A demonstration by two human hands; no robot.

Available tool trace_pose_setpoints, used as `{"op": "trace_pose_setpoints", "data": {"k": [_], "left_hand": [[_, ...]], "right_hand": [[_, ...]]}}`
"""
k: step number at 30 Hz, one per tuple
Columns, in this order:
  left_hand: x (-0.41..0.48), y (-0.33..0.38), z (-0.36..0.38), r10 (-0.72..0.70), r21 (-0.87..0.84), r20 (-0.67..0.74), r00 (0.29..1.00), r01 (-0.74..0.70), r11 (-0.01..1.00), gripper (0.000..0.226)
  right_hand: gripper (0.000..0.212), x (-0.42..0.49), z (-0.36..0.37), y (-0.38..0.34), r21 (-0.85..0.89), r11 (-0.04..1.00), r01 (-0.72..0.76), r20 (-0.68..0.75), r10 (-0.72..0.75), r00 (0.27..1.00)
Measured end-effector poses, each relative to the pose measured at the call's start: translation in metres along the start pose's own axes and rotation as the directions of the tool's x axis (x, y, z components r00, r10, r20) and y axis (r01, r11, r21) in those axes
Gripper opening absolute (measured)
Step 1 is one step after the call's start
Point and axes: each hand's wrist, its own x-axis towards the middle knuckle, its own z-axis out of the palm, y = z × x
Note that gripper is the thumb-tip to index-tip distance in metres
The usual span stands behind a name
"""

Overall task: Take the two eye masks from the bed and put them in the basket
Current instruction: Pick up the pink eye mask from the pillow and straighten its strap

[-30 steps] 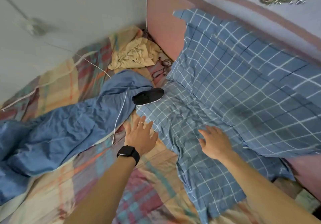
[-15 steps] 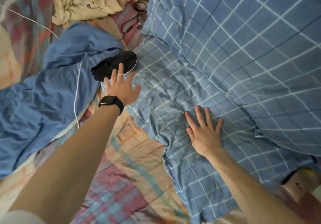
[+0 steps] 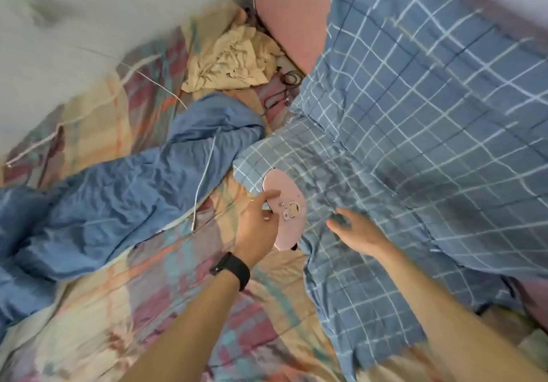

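My left hand (image 3: pixel 257 226), with a black watch on the wrist, holds an eye mask (image 3: pixel 287 203) above the bed. The mask's pink side faces up and carries a small cartoon print; a bit of its black edge shows at the bottom. It hangs over the corner of a blue checked pillow (image 3: pixel 350 192). My right hand (image 3: pixel 357 233) hovers just right of the mask with its fingers spread, holding nothing. I see no second mask and no basket.
A plain blue blanket (image 3: pixel 124 192) lies bunched on the left over a pastel plaid sheet (image 3: pixel 166 316). A crumpled cream cloth (image 3: pixel 234 61) and dark cables (image 3: pixel 284 88) sit by the pink headboard (image 3: pixel 290 11). A white cable (image 3: pixel 204 180) crosses the blanket.
My left hand has picked the mask up from the pillow corner and pulled it toward me, turned pink side up. My right hand has lifted off the pillow.
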Motion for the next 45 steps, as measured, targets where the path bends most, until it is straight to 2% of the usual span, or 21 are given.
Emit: {"op": "trace_pose_setpoints", "data": {"k": [1, 3, 5, 7, 11, 14, 17, 20, 23, 24, 25, 27, 29, 31, 35, 36, 38, 39, 41, 43, 45], "left_hand": [[-0.018, 0.009, -0.011, -0.069, -0.135, 0.026, 0.997, 0.071, 0.988, 0.043], [-0.052, 0.02, -0.035, -0.136, -0.31, 0.094, 0.986, 0.159, 0.937, 0.046], [-0.087, 0.027, -0.059, -0.152, -0.416, 0.163, 0.975, 0.208, 0.886, 0.045], [-0.12, 0.031, -0.081, -0.164, -0.509, 0.218, 0.962, 0.256, 0.822, 0.044], [-0.182, 0.024, -0.12, -0.195, -0.617, 0.31, 0.93, 0.353, 0.704, 0.046], [-0.231, 0.013, -0.148, -0.199, -0.644, 0.347, 0.917, 0.387, 0.66, 0.047], [-0.275, 0.0, -0.175, -0.194, -0.607, 0.345, 0.919, 0.375, 0.7, 0.047], [-0.312, -0.02, -0.201, -0.174, -0.543, 0.317, 0.932, 0.329, 0.772, 0.045], [-0.348, -0.041, -0.229, -0.156, -0.513, 0.295, 0.943, 0.294, 0.807, 0.046], [-0.359, -0.048, -0.239, -0.135, -0.504, 0.302, 0.944, 0.278, 0.818, 0.047], [-0.371, -0.054, -0.248, -0.103, -0.489, 0.322, 0.941, 0.258, 0.833, 0.049], [-0.391, -0.067, -0.262, -0.023, -0.436, 0.355, 0.935, 0.188, 0.88, 0.058], [-0.409, -0.075, -0.271, 0.036, -0.312, 0.343, 0.939, 0.078, 0.947, 0.06], [-0.426, -0.078, -0.276, 0.077, -0.154, 0.311, 0.947, -0.029, 0.988, 0.056], [-0.448, -0.081, -0.295, 0.2, -0.054, 0.138, 0.97, -0.194, 0.979, 0.031], [-0.451, -0.084, -0.303, 0.211, -0.043, 0.094, 0.973, -0.208, 0.977, 0.025], [-0.457, -0.09, -0.323, 0.222, -0.015, 0.053, 0.974, -0.221, 0.975, 0.019], [-0.462, -0.093, -0.333, 0.217, -0.004, 0.046, 0.975, -0.217, 0.976, 0.018], [-0.468, -0.099, -0.348, 0.202, -0.01, 0.018, 0.979, -0.201, 0.979, 0.021], [-0.472, -0.105, -0.359, 0.184, -0.017, 0.014, 0.983, -0.183, 0.983, 0.025], [-0.475, -0.109, -0.365, 0.166, -0.011, 0.039, 0.985, -0.166, 0.986, 0.027]], "right_hand": [[0.073, -0.031, -0.002, -0.02, 0.19, 0.981, 0.047, -0.023, -0.044, 0.999], [0.067, -0.094, 0.001, -0.052, 0.534, 0.84, 0.097, -0.022, -0.101, 0.995], [0.074, -0.143, 0.014, -0.068, 0.72, 0.689, 0.083, 0.023, -0.144, 0.989], [0.081, -0.179, 0.03, -0.077, 0.81, 0.585, 0.044, 0.066, -0.166, 0.984], [0.05, -0.25, 0.068, -0.099, 0.884, 0.465, 0.041, 0.126, -0.322, 0.938], [0.059, -0.294, 0.103, -0.113, 0.917, 0.397, 0.029, 0.149, -0.41, 0.9], [0.063, -0.32, 0.14, -0.123, 0.908, 0.416, 0.045, 0.12, -0.363, 0.924], [0.049, -0.347, 0.178, -0.136, 0.861, 0.499, 0.1, 0.018, -0.227, 0.974], [0.026, -0.365, 0.214, -0.139, 0.854, 0.494, 0.166, -0.148, -0.076, 0.986], [0.025, -0.371, 0.225, -0.14, 0.841, 0.511, 0.177, -0.165, -0.068, 0.984], [0.032, -0.369, 0.238, -0.137, 0.806, 0.558, 0.198, -0.193, -0.068, 0.979], [0.052, -0.363, 0.259, -0.128, 0.643, 0.7, 0.31, -0.302, -0.14, 0.943], [0.06, -0.334, 0.281, -0.11, 0.414, 0.813, 0.41, -0.467, -0.197, 0.862], [0.067, -0.349, 0.291, -0.119, 0.227, 0.9, 0.373, -0.535, -0.205, 0.819], [0.06, -0.407, 0.299, -0.14, -0.057, 0.985, 0.163, -0.534, -0.168, 0.828], [0.056, -0.413, 0.3, -0.138, -0.08, 0.987, 0.143, -0.521, -0.163, 0.838], [0.034, -0.413, 0.302, -0.13, -0.101, 0.981, 0.167, -0.443, -0.195, 0.875], [0.027, -0.414, 0.303, -0.129, -0.073, 0.977, 0.202, -0.399, -0.214, 0.892], [0.027, -0.425, 0.308, -0.138, 0.066, 0.954, 0.292, -0.345, -0.252, 0.904], [0.033, -0.441, 0.316, -0.156, 0.236, 0.907, 0.35, -0.238, -0.295, 0.925], [0.045, -0.455, 0.324, -0.172, 0.431, 0.84, 0.329, -0.103, -0.316, 0.943]]}}
